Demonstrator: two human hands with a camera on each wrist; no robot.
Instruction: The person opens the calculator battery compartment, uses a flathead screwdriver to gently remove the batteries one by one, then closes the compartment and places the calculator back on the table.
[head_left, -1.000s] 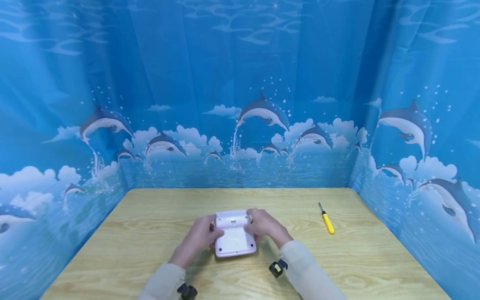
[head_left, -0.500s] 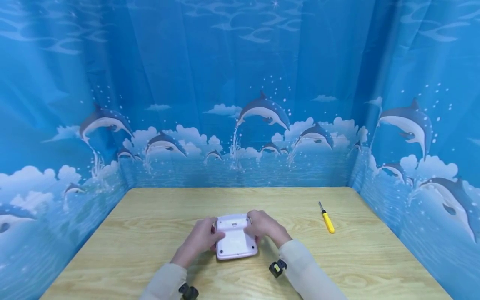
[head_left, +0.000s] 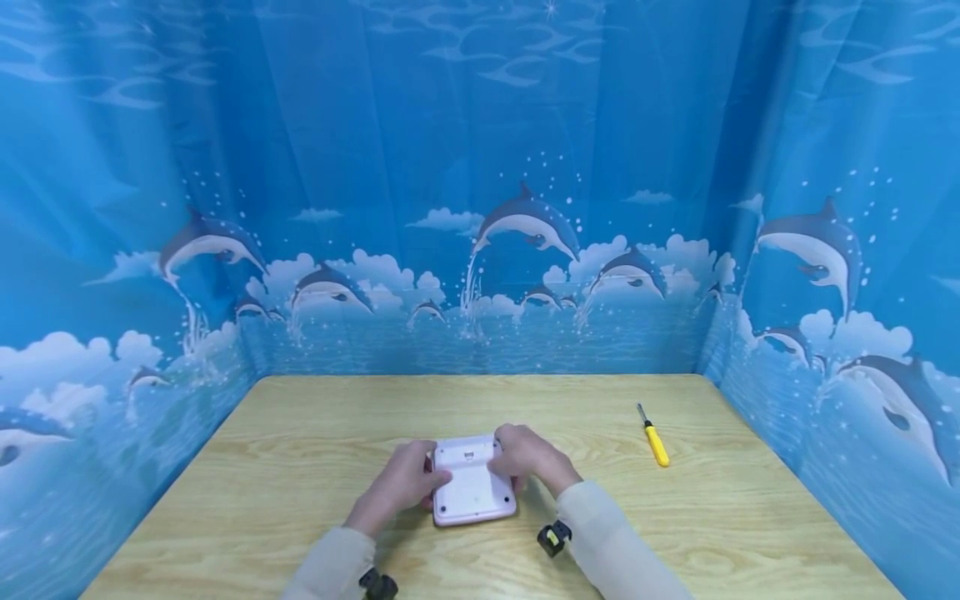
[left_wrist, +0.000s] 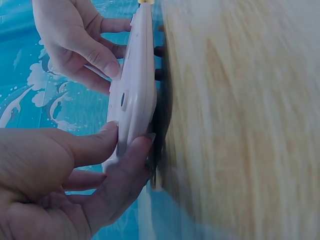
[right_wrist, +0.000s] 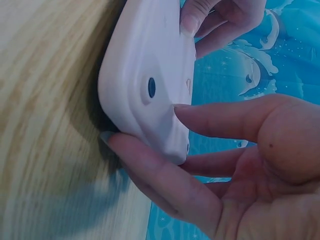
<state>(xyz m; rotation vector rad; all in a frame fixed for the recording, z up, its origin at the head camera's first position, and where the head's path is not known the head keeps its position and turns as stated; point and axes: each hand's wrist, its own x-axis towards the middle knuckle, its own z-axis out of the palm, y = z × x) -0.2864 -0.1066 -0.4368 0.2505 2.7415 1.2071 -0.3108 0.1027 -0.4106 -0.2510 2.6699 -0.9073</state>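
A pale pinkish-white plastic device that looks like a desk calculator [head_left: 472, 493] is held underside up, low over the table's middle. Dark round feet and a small slot in its raised far band show. My left hand [head_left: 407, 477] grips its left edge, thumb on the back and fingers curled beneath. On the right edge my right hand [head_left: 529, 458] holds it likewise, its thumb pressing the back near the raised band. Both wrist views show a narrow gap with shadow between the calculator [left_wrist: 132, 85] and the table. Its front face is hidden.
A screwdriver [head_left: 656, 446] with a yellow handle lies to the right on the wooden table [head_left: 315, 417], its tip pointing away. A blue dolphin-print curtain [head_left: 480, 167] hangs along the table's back and both sides.
Both hands have drawn the calculator slightly nearer to me, and it has tilted a little. The grip is the same, and the screwdriver has stayed in place.
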